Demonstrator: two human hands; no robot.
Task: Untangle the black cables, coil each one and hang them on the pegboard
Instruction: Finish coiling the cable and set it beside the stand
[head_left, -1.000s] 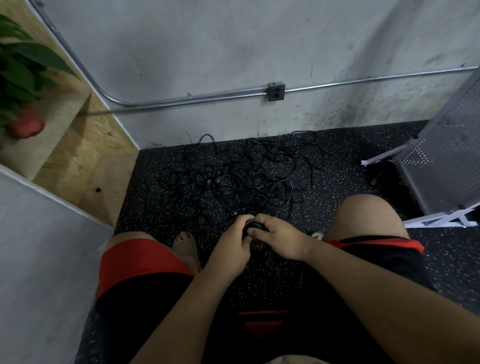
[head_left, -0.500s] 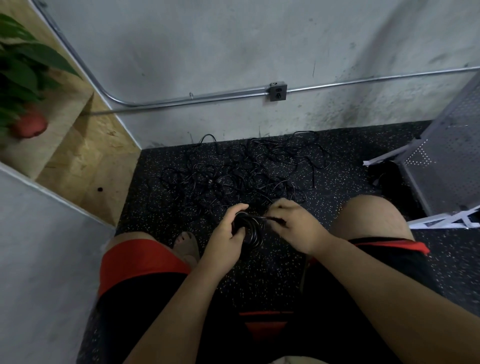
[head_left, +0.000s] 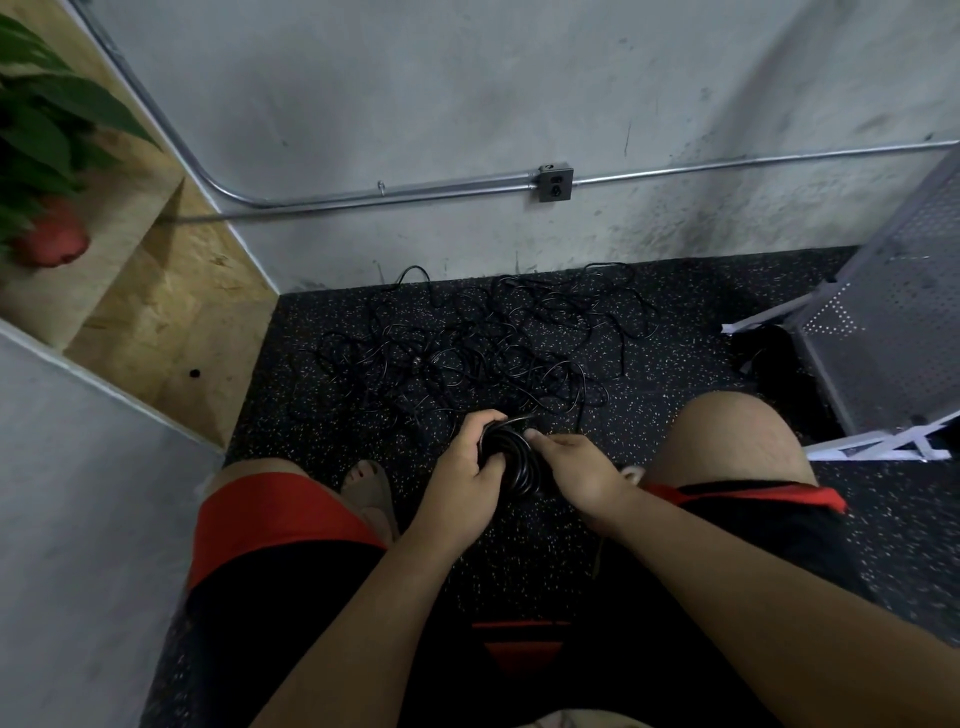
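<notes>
A seated person holds a small coil of black cable (head_left: 511, 465) between the knees, just above the speckled floor (head_left: 685, 364). The left hand (head_left: 460, 470) has its fingers (head_left: 485, 420) curled round the coil's left side, and the right hand (head_left: 579, 467) pinches the right edge, where a short tail of cable pokes out at the top. Ahead, a loose tangle of black cables (head_left: 467, 353) lies on the floor near the wall (head_left: 467, 104); the grey pegboard (head_left: 893, 322) stands to the right, beyond the right knee. The cable looks thin, light and limp yet springy, so the loops would likely fan open if the grip eased. The safest hold appears to be across all the turns at one spot, the tail wound round them before the coil goes on a peg
</notes>
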